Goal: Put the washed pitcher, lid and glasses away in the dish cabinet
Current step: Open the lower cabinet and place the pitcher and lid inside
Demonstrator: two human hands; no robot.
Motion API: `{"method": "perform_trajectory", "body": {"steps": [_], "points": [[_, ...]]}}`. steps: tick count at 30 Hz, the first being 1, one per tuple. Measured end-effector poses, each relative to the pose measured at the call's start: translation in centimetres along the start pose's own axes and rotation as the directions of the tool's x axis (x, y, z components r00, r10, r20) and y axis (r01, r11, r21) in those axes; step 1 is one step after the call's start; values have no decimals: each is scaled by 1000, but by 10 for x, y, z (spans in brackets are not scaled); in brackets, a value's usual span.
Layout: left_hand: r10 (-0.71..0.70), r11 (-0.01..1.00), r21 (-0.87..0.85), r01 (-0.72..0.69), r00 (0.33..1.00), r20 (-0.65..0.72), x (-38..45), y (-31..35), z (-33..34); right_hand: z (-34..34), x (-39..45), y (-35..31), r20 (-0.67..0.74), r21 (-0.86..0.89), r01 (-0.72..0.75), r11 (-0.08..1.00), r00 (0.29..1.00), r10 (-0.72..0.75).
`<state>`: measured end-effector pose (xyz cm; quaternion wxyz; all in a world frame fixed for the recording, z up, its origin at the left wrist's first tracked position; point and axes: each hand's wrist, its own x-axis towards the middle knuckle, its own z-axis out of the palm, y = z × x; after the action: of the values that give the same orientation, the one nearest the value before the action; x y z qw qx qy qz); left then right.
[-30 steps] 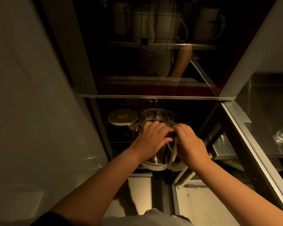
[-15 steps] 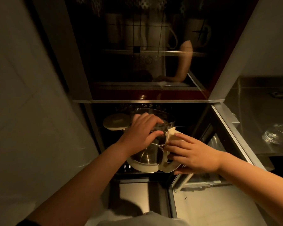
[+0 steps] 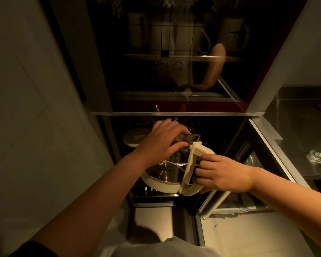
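Right hand (image 3: 223,173) grips the pitcher (image 3: 171,169) handle; left hand (image 3: 162,143) clasps its rim. The pitcher, tilted at the cabinet (image 3: 174,113) opening, could knock the lid (image 3: 135,137) or the shelf edge.

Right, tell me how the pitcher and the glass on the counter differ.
The pitcher is gripped by both hands, left hand on its rim, right hand on its handle; the glass lies untouched. The pitcher is at the cabinet's lower shelf, the glass out on the steel counter to the right. The pitcher has a cream base and handle; the glass has neither. Both are clear.
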<state>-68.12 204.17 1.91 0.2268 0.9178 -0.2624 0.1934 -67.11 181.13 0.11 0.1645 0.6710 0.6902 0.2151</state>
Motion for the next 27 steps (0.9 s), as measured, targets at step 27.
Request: {"method": "perform_trajectory", "body": {"steps": [27], "points": [[-241, 966, -60, 251, 961, 135, -67, -26, 48, 32, 23, 12, -2, 545, -626, 558, 664, 748]]}}
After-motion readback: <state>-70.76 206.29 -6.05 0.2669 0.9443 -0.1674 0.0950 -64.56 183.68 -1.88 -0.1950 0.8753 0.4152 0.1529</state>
